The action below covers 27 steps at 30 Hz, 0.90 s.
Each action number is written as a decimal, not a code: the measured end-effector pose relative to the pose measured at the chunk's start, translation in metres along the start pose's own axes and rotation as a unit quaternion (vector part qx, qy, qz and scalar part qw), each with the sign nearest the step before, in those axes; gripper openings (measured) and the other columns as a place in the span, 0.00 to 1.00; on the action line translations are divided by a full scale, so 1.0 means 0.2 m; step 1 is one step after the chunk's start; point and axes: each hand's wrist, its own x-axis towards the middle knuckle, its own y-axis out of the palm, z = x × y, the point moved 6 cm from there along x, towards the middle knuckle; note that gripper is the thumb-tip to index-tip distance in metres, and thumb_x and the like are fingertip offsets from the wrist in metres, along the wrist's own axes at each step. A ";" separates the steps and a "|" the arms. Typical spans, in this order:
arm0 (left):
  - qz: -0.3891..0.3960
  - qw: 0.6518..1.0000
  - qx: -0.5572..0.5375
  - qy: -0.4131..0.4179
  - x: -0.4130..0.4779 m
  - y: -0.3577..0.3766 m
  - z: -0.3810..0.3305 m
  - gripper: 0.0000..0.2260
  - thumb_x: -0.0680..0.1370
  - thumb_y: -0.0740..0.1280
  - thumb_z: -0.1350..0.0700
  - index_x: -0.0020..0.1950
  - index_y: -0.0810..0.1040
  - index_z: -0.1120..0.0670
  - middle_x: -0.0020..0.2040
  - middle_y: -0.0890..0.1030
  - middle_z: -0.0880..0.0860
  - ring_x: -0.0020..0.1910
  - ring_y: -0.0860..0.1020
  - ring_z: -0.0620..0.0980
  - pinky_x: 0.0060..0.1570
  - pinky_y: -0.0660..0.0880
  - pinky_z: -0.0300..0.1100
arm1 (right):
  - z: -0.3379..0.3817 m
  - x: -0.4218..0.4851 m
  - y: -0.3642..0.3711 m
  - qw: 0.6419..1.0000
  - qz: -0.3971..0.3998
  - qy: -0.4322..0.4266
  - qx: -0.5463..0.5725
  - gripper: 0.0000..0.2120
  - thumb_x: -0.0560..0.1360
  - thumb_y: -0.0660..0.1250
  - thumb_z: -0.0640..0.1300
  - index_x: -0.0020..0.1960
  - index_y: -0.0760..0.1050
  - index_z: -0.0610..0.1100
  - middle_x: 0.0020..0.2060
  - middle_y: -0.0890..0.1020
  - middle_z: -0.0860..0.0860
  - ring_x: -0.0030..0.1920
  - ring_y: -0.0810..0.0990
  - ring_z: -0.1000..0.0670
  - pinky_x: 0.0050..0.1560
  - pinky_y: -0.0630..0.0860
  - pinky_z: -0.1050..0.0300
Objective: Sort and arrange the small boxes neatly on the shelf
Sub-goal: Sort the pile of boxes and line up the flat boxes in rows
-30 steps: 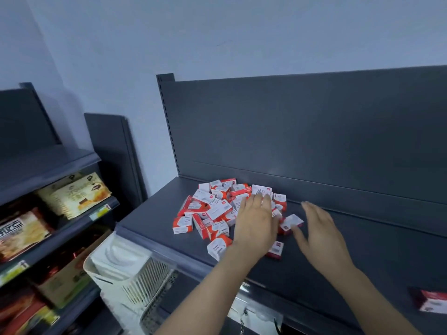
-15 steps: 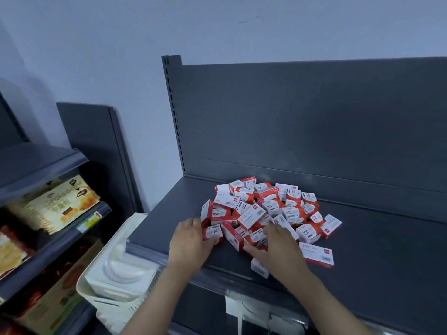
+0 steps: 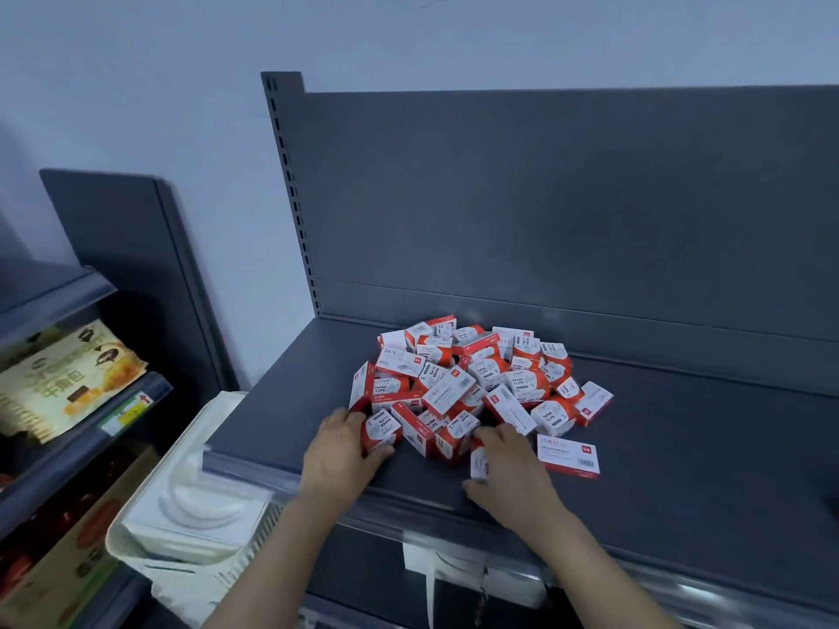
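Observation:
A loose heap of small red-and-white boxes lies on the dark grey shelf, left of its middle. My left hand is at the heap's front left corner, fingers and thumb closed around one small box. At the heap's front edge my right hand curls over a small white box, which it partly hides. One flatter box lies alone just right of my right hand.
The shelf's back panel rises behind the heap. A white plastic basket stands below the shelf's left end. Further left, a lower rack holds snack packets. The shelf's front lip runs under my wrists.
Both hands have come from the heap's right side to its front edge. The left went to the front left corner. Since half a second ago they have hardly moved.

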 end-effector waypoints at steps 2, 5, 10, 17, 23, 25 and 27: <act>0.008 1.000 -0.028 -0.001 0.01 0.01 -0.01 0.19 0.73 0.68 0.45 0.59 0.74 0.54 0.55 0.76 0.53 0.54 0.75 0.51 0.51 0.72 0.41 | -0.01 0.00 0.00 1.000 0.002 -0.003 -0.001 0.26 0.73 0.65 0.44 0.69 0.63 0.46 0.67 0.65 0.47 0.66 0.66 0.47 0.63 0.68 0.57; -0.003 0.998 -0.065 -0.002 0.01 0.00 -0.01 0.16 0.74 0.69 0.49 0.57 0.76 0.56 0.55 0.78 0.54 0.51 0.77 0.52 0.49 0.72 0.40 | -0.02 -0.02 -0.01 1.000 -0.016 0.008 -0.011 0.27 0.75 0.64 0.48 0.70 0.61 0.47 0.67 0.66 0.46 0.65 0.69 0.47 0.63 0.69 0.57; -0.064 0.995 -0.070 0.011 0.06 -0.14 -0.05 0.13 0.73 0.69 0.49 0.51 0.78 0.57 0.47 0.81 0.56 0.45 0.78 0.55 0.38 0.67 0.40 | -0.04 -0.03 -0.08 0.997 -0.062 0.034 0.001 0.21 0.78 0.61 0.49 0.68 0.63 0.46 0.63 0.74 0.48 0.62 0.73 0.49 0.60 0.70 0.59; -0.105 0.982 -0.110 0.109 0.11 -0.31 -0.53 0.16 0.73 0.71 0.55 0.58 0.77 0.58 0.52 0.81 0.58 0.48 0.78 0.58 0.45 0.71 0.46 | -0.14 -0.09 -0.37 0.988 -0.148 0.025 0.029 0.19 0.79 0.60 0.45 0.69 0.63 0.45 0.64 0.73 0.47 0.63 0.71 0.48 0.61 0.68 0.59; -0.069 0.970 -0.131 0.193 0.02 -0.15 -1.12 0.22 0.74 0.69 0.52 0.65 0.73 0.57 0.61 0.77 0.59 0.61 0.74 0.58 0.59 0.70 0.50 | -0.48 -0.28 -0.71 0.973 -0.223 0.058 0.012 0.17 0.78 0.60 0.45 0.65 0.66 0.41 0.59 0.74 0.44 0.59 0.72 0.44 0.56 0.69 0.55; -0.060 0.963 -0.148 0.218 -0.04 -0.08 -1.34 0.20 0.74 0.69 0.53 0.64 0.74 0.59 0.59 0.78 0.59 0.59 0.75 0.58 0.58 0.70 0.49 | -0.65 -0.38 -0.82 0.966 -0.246 0.079 0.009 0.16 0.78 0.60 0.45 0.64 0.67 0.40 0.59 0.74 0.43 0.59 0.72 0.43 0.55 0.70 0.53; -0.058 0.954 -0.160 0.246 -0.12 0.00 -1.58 0.19 0.75 0.68 0.54 0.63 0.74 0.60 0.57 0.78 0.60 0.57 0.75 0.59 0.57 0.69 0.48 | -0.83 -0.49 -0.93 0.959 -0.265 0.101 0.004 0.16 0.78 0.61 0.44 0.63 0.67 0.40 0.59 0.74 0.43 0.59 0.72 0.43 0.55 0.70 0.53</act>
